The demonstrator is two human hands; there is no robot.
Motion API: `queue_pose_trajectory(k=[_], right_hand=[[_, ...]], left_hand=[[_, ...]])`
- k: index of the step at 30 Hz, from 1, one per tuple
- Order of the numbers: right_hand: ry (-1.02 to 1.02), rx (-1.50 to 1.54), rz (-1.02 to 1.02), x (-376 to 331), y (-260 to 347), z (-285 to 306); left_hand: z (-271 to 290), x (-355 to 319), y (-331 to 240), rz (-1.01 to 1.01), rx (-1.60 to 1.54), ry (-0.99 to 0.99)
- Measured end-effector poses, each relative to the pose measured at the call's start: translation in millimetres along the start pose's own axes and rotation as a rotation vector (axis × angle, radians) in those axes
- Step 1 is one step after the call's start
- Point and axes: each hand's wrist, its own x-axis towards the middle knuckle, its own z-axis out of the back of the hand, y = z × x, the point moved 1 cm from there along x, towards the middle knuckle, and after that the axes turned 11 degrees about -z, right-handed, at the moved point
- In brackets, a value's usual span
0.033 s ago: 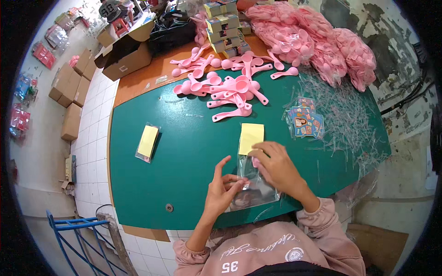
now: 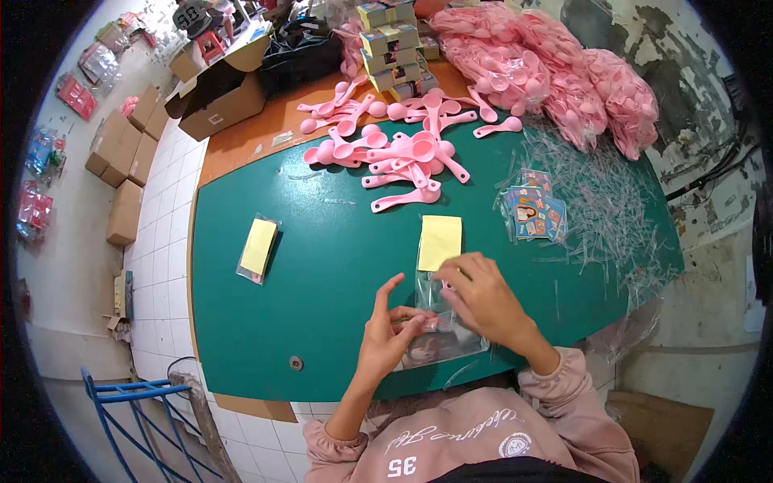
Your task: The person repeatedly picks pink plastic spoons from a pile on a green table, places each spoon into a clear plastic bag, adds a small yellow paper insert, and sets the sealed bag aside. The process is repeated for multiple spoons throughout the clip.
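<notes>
While a pink bit (image 2: 436, 324) just beside it is too blurred to make out, the left hand (image 2: 390, 334) reaches in from the near edge, forefinger raised, its grip pinching the clear bag (image 2: 452, 342). That bag lies on the green desk (image 2: 330, 322), between the hands, with yellow paper (image 2: 440, 241) at its far end. Farther right, the right hand (image 2: 487, 298) arches over the bag, fingers bent; their tips are partly hidden, so I cannot tell whether its grip is spread or pressed together.

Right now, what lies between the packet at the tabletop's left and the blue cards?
In the head view, a yellow card lies between the packet and blue cards, with green tabletop on either side.
</notes>
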Motion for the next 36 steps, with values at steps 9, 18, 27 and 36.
queue_pose_trajectory(k=[9, 18, 27, 36], right_hand=[[0.097, -0.130, 0.112, -15, 22, 6], [-0.044, -0.228, 0.217, -18, 21, 3], [0.075, 0.045, 0.052, -16, 21, 18], [0.147, 0.027, 0.079, -20, 10, 0]], left_hand=[[-8, -7, -10, 0.174, -0.343, -0.044], [-14, -12, -9, 0.119, -0.496, -0.080], [-11, -12, -10, -0.075, -0.071, -0.025], [-10, -14, -10, 0.033, 0.061, -0.057]])
